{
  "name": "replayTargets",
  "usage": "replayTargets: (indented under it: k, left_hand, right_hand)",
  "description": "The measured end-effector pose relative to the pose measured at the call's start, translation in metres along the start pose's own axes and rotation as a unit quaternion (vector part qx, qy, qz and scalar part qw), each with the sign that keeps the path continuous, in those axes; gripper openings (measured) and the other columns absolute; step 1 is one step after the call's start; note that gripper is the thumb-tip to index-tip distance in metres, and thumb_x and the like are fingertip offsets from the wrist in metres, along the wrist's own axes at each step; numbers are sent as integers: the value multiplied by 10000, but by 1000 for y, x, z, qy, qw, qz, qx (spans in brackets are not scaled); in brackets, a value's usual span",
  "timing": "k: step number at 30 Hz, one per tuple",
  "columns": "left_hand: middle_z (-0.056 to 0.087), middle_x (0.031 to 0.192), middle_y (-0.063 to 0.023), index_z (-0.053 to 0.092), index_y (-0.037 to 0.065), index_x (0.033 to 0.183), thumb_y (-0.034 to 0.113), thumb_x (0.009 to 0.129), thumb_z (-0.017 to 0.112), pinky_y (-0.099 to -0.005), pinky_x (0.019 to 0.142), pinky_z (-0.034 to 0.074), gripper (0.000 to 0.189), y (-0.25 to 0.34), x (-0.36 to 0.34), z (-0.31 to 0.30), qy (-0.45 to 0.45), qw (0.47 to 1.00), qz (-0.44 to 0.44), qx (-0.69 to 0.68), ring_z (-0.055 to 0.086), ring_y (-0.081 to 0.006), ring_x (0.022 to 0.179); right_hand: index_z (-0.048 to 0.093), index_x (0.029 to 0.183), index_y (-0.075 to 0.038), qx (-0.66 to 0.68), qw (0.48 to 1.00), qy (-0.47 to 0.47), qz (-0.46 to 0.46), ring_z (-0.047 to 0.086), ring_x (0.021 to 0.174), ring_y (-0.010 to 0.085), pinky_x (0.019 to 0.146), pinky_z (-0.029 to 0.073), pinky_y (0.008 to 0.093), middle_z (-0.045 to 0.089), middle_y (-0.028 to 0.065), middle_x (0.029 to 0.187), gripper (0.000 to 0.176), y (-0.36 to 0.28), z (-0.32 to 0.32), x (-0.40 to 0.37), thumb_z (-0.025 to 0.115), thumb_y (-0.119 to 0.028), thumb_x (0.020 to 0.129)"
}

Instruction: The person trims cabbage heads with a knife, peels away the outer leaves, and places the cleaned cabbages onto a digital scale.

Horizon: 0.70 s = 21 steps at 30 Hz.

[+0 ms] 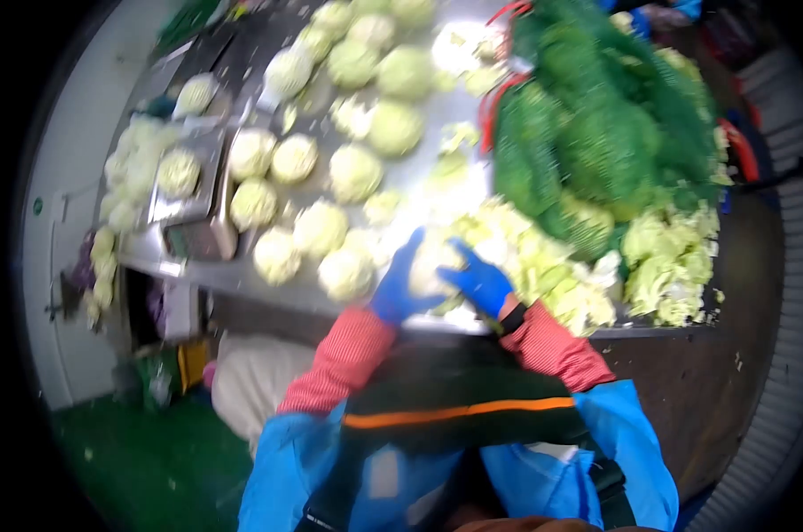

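Both my hands wear blue gloves and red striped sleeves. My left hand (pixel 399 282) and my right hand (pixel 479 280) wrap around one pale cabbage head (pixel 433 264) at the near edge of a steel table (pixel 242 277). Several trimmed cabbage heads (pixel 320 229) lie on the table to the left of my hands. A heap of loose cabbage leaves (pixel 552 266) lies just right of my right hand. The view is blurred.
Green net sacks (pixel 596 133) full of cabbages are piled at the table's right. A steel tray (pixel 178 173) with cabbage sits at the left. A white sack (pixel 250 377) lies on the green floor (pixel 153 461) below the table. A blue apron covers my front.
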<state>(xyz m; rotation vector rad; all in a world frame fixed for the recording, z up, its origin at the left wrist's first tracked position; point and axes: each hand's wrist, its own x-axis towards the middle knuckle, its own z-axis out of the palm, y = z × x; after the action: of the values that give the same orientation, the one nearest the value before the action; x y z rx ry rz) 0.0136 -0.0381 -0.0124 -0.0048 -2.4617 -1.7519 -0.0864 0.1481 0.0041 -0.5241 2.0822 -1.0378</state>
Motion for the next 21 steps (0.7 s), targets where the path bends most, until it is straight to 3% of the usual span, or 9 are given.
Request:
replayTargets:
  k: [2,3,6,10,12,14,15,18,21]
  left_hand:
    - [330,1475,-217,200,-18,1485,343,663,843,-406,1114,276,1105,12,2,1,-2,999,-25,38,339,-320,1352]
    - [355,1456,-216,202,-17,1485,351,653,850,-419,1098,300,1116,7,3,4,4,997,-13,78,381,-324,1320]
    - [457,1324,-169,281,2,1401,337,705,782,-429,1071,338,921,31,25,4,-33,998,19,-40,458,-301,1234]
    - [584,1164,-156,403,14,1360,367,751,746,-416,1009,402,783,31,23,4,-35,996,79,12,550,-310,1112]
    - [480,1303,-183,217,29,1489,318,631,850,-398,1034,377,1105,8,12,2,-29,998,-62,8,489,-316,1188]
    - [478,1303,-174,216,14,1484,331,622,857,-395,1027,382,1121,14,14,2,-23,998,-38,41,479,-312,1196]
    - [334,1466,-184,176,41,1504,271,644,857,-402,1096,320,1121,14,14,-2,-55,996,-53,36,377,-317,1319]
    - [446,1360,-177,223,23,1484,352,603,874,-409,1042,369,1145,-1,14,1,-21,999,-25,25,455,-300,1230]
    - [449,1357,-180,224,24,1483,344,605,875,-409,1032,377,1139,4,15,0,-19,999,-12,44,459,-299,1228]
  right_hand:
    - [525,1351,-143,36,999,-31,13,520,1228,259,1029,412,347,510,163,1362,385,23,4,13,444,-269,995]
    - [522,1351,-120,-88,974,-22,-208,510,1238,267,1046,387,348,500,166,1375,415,76,5,35,426,-311,995]
    - [596,1184,-91,-103,969,100,-199,560,1116,290,1005,397,390,579,151,1218,348,31,-69,58,445,-317,967]
    - [605,1069,-61,-133,797,310,-501,583,946,259,838,472,379,598,131,1041,230,-78,-228,46,503,-197,913]
    - [595,1087,-54,-67,876,335,-341,590,907,258,801,489,378,600,134,1024,232,-132,-271,17,535,-153,886]
    - [581,1148,-60,-22,944,299,-134,596,921,272,818,485,383,601,143,1054,279,-144,-273,2,540,-147,885]
    - [580,1161,-65,-44,943,284,-167,599,931,279,831,484,388,605,145,1057,281,-111,-246,19,529,-153,899]
    - [575,1201,-80,-101,920,197,-324,609,961,300,869,482,401,618,150,1066,289,-24,-139,49,496,-173,940]
    - [515,1320,-123,-379,897,101,-206,603,1075,323,935,467,398,593,172,1217,353,3,-59,42,409,-206,994]
